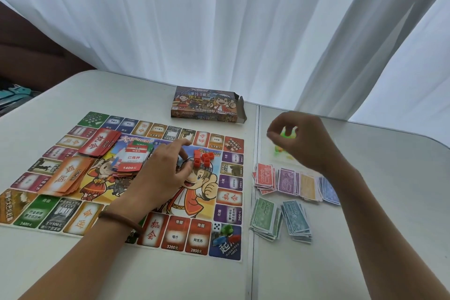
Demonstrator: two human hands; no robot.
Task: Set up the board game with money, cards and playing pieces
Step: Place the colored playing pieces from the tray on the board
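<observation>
Left hand rests with loose fingers on the board at centre frame, just beside red houses. Right hand, raised at upper right, pinches green pieces. Card stacks lie on the board's left, with a die and tokens at its lower-right corner. Money piles sit to its right on the tabletop, and the box is behind.

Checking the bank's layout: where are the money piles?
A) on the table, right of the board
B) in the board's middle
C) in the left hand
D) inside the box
A: the money piles lie on the table beside the board, off its right edge.
</observation>
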